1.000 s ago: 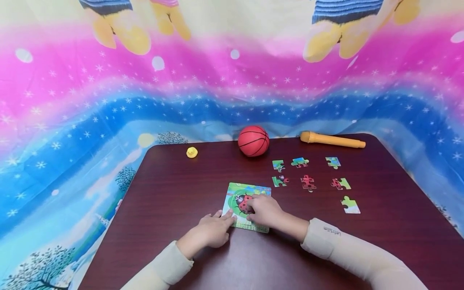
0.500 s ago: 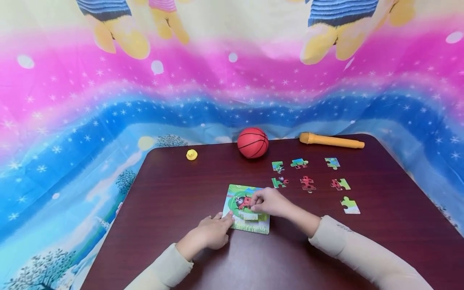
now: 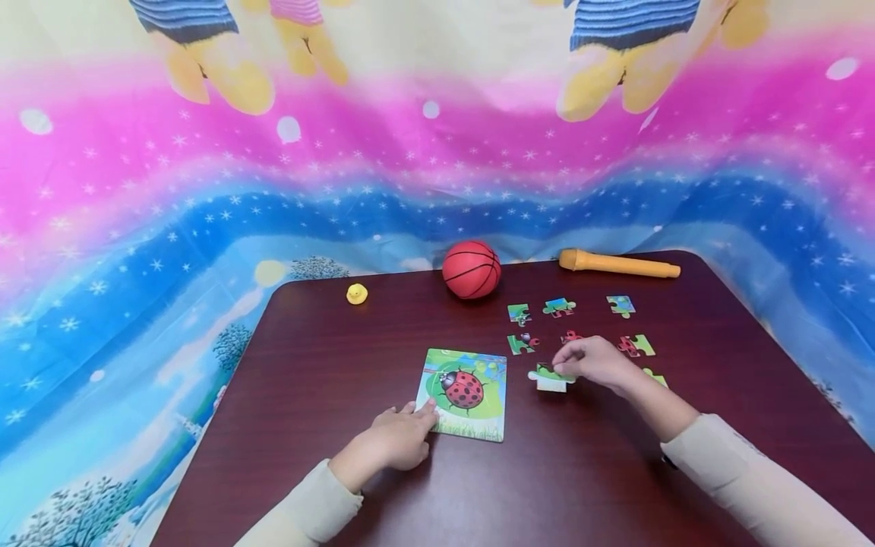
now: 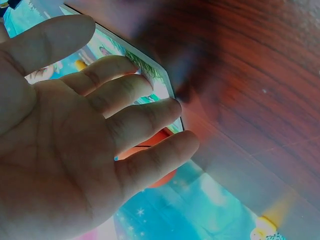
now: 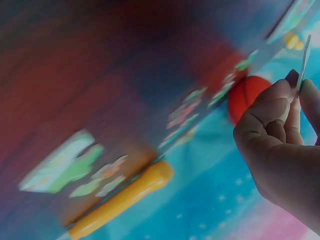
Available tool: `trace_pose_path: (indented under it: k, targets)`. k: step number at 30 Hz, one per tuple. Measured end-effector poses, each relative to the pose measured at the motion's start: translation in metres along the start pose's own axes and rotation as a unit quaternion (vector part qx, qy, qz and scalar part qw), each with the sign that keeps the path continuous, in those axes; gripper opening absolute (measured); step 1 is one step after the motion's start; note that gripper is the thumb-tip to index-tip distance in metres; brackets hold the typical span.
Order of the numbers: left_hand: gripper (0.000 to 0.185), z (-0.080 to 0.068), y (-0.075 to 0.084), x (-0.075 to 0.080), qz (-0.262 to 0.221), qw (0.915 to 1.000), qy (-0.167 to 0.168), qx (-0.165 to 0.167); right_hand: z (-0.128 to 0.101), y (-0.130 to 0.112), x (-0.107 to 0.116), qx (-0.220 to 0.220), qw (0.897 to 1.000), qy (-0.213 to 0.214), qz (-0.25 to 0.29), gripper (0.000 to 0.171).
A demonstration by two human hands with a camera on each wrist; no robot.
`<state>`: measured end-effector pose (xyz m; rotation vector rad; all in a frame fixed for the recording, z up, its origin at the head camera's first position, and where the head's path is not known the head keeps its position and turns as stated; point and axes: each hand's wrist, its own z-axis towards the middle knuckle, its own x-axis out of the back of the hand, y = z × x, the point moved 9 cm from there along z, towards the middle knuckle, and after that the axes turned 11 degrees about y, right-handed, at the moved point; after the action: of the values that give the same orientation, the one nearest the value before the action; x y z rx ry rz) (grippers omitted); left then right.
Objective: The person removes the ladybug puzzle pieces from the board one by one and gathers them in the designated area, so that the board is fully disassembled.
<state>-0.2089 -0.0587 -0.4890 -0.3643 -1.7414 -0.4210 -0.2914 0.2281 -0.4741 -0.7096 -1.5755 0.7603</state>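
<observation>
My right hand (image 3: 593,362) pinches a green puzzle piece (image 3: 549,377) just above the table (image 3: 328,357), right of the ladybug puzzle board (image 3: 465,393). My left hand (image 3: 396,438) lies flat, fingers relaxed, fingertips on the board's near-left corner.

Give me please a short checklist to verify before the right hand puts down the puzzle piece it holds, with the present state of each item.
1. Right hand pinches the puzzle piece firmly: ok, thumb and fingers close on it in the right wrist view.
2. Left hand steadies the ladybug board: ok, fingertips rest on its near left corner.
3. Bare table beside the board for the piece: ok.
4. Loose pieces clear of the held piece: cannot tell, the hand covers some.
5. Basketball and orange microphone out of the way: ok, both at the far edge.
</observation>
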Motion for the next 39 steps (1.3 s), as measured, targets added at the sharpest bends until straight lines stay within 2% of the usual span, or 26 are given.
trace_pose_path:
  k: [3,9,17,21,28,32,35,39]
  targets:
    - [0.052,0.000,0.001,0.001,0.004,1.0000,-0.001,0.000,-0.002,0.011,0.009,-0.018,1.000,0.000,-0.003,0.026]
    - [0.052,-0.001,0.002,0.001,0.011,0.9999,-0.003,-0.002,-0.002,0.019,0.017,-0.028,0.999,0.011,-0.035,0.021]
    - [0.052,-0.001,0.003,0.000,0.009,1.0000,-0.002,-0.001,0.002,0.024,0.015,0.000,0.993,0.021,-0.118,0.012]
    - [0.051,-0.001,0.003,0.001,0.010,1.0000,0.000,-0.001,0.004,0.021,0.014,0.032,0.986,0.041,-0.156,0.008]
    - [0.052,-0.002,0.001,0.000,0.007,1.0000,-0.004,-0.004,0.007,0.008,0.010,0.091,0.966,0.081,-0.226,0.005]
    - [0.052,-0.003,0.001,0.000,0.008,0.9999,-0.004,-0.011,0.007,0.003,0.008,0.100,0.957,0.098,-0.253,0.005]
    - [0.051,-0.005,0.000,0.002,0.017,0.9998,0.001,-0.011,0.008,0.005,0.005,0.091,0.955,0.098,-0.263,0.006]
    - [0.049,-0.008,-0.003,0.005,0.023,0.9997,0.009,0.001,0.007,0.004,0.003,0.102,0.951,0.112,-0.268,0.008]
